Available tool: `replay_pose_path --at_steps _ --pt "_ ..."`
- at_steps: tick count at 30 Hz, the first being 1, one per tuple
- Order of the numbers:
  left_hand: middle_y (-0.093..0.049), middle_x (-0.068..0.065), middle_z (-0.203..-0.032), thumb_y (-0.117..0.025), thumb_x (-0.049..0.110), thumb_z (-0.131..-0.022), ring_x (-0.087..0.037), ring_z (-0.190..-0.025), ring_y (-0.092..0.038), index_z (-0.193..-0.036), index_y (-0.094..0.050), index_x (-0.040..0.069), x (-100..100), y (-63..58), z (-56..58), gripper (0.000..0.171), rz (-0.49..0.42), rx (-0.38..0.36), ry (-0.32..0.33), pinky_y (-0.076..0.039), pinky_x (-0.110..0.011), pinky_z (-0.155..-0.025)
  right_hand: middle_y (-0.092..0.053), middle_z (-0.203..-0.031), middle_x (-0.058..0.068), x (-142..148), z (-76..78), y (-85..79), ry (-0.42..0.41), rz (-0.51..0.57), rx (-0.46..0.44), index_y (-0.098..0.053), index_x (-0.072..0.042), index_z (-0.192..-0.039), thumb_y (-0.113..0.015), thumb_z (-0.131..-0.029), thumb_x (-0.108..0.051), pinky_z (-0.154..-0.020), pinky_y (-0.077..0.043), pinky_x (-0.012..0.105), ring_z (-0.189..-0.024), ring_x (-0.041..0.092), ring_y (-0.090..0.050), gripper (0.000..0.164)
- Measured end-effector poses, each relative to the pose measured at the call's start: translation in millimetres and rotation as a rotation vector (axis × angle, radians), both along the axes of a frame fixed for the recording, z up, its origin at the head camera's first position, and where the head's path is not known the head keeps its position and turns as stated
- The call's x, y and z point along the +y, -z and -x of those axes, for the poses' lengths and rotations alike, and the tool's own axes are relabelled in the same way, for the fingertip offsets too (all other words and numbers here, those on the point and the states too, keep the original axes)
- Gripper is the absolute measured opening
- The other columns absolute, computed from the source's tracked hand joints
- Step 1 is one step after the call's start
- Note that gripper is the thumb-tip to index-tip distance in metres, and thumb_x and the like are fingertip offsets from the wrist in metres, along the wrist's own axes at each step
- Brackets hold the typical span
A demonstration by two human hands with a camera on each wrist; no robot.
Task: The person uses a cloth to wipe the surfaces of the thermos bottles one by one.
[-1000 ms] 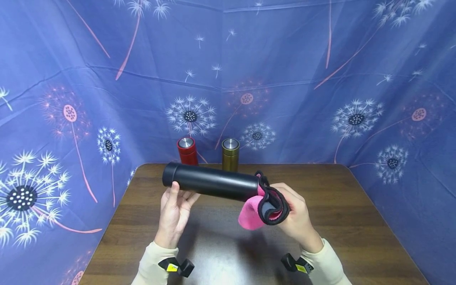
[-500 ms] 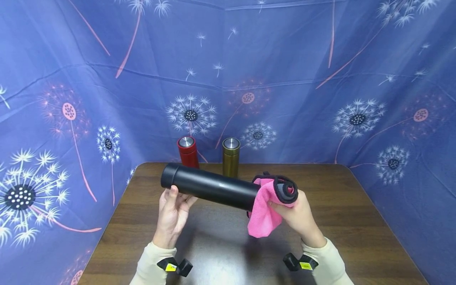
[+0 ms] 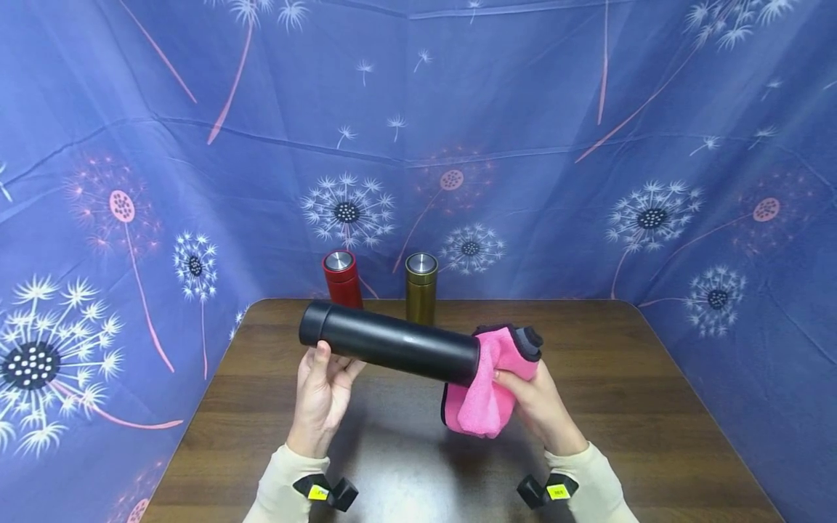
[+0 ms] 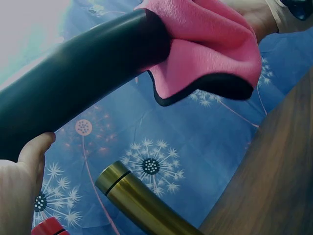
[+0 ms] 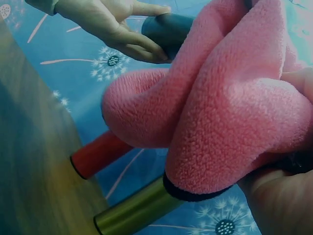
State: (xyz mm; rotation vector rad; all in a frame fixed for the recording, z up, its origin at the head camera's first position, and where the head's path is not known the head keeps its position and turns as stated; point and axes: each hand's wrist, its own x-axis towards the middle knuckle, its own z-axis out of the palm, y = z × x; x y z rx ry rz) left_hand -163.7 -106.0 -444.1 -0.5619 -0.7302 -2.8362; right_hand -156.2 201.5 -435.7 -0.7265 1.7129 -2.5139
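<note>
A black thermos bottle is held almost level above the table, tilted slightly down to the right. My left hand grips its left end, thumb on the near side and fingers beneath. In my right hand a pink cloth with black edging and a grey reverse is bunched up and pressed against the bottle's right end, which it covers. The right wrist view shows the cloth's folds filling the middle, with my thumb and palm at the right edge.
A red thermos and a gold thermos stand upright at the back of the wooden table, behind the black one. A blue dandelion-print curtain encloses the table at the back and sides.
My right hand has turned the cloth about the bottle's right end, so more pink side now faces the camera. The left hand and the bottle have hardly moved.
</note>
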Motion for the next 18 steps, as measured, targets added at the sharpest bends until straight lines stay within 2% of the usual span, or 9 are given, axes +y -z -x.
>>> replay_pose_path --at_steps 4,7,13,18 --pt "-0.07 -0.014 -0.113 -0.059 0.018 -0.102 -0.028 -0.101 -0.069 -0.124 -0.062 0.002 3.8 -0.5 0.4 0.027 0.02 -0.019 -0.021 -0.054 -0.047 -0.09 -0.067 -0.112 0.006 -0.5 -2.6 3.5 0.005 0.046 -0.006 -0.063 -0.01 -0.124 -0.059 -0.091 0.012 -0.085 -0.057 0.034 -0.1 0.017 -0.066 0.04" --pt "-0.069 -0.014 -0.113 -0.06 0.017 -0.102 -0.028 -0.101 -0.069 -0.122 -0.063 0.003 5.9 -0.5 1.1 0.025 0.017 -0.029 -0.027 -0.054 -0.048 -0.091 -0.067 -0.111 0.005 -0.6 -5.5 4.4 0.03 0.038 -0.002 -0.063 -0.011 -0.122 -0.06 -0.09 0.013 -0.085 -0.057 0.034 -0.099 0.017 -0.066 0.04" --pt "-0.068 -0.014 -0.112 -0.062 0.016 -0.1 -0.028 -0.099 -0.069 -0.12 -0.062 0.004 9.1 1.0 4.0 0.023 0.012 -0.049 -0.043 -0.054 -0.047 -0.09 -0.069 -0.108 0.003 1.0 -13.0 3.1 0.111 -0.074 0.052 -0.067 -0.015 -0.119 -0.06 -0.084 0.021 -0.084 -0.056 0.031 -0.098 0.015 -0.066 0.051" --pt "-0.068 -0.015 -0.111 -0.061 0.015 -0.1 -0.029 -0.099 -0.069 -0.12 -0.061 0.003 11.6 1.9 4.6 0.023 0.01 -0.048 -0.035 -0.054 -0.048 -0.091 -0.071 -0.104 0.004 4.2 -19.1 -2.0 0.182 -0.143 0.089 -0.068 -0.012 -0.117 -0.063 -0.082 0.022 -0.081 -0.056 0.03 -0.095 0.016 -0.067 0.05"
